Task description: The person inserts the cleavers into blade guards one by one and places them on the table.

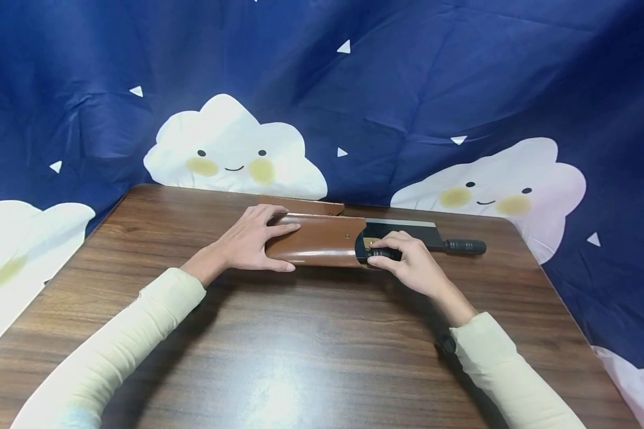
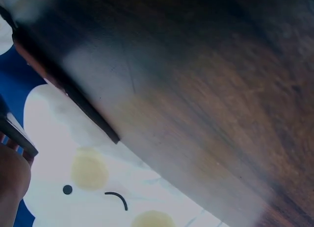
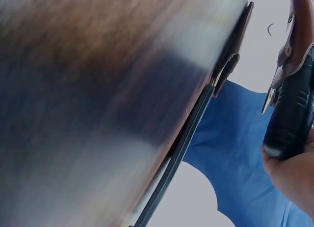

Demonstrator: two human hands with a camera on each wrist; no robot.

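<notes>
A glossy brown leather sheath (image 1: 319, 241) lies crosswise in front of me. My left hand (image 1: 252, 238) grips its left end, thumb along the near side and fingers over the top. At the sheath's right-hand mouth, a black ribbed handle (image 1: 384, 253) sticks out, and my right hand (image 1: 410, 262) pinches it between thumb and fingers. The right wrist view shows this handle (image 3: 289, 114) with the thumb at its butt end; whatever it is fixed to is hidden inside the leather. Just behind lies a cleaver (image 1: 402, 229) with a black blade, pale edge and black handle.
A second brown leather sheath (image 1: 322, 207) lies behind the first, near the back edge of the wooden table (image 1: 322, 339). A dark blue curtain (image 1: 365, 77) with smiling white clouds hangs directly behind the table.
</notes>
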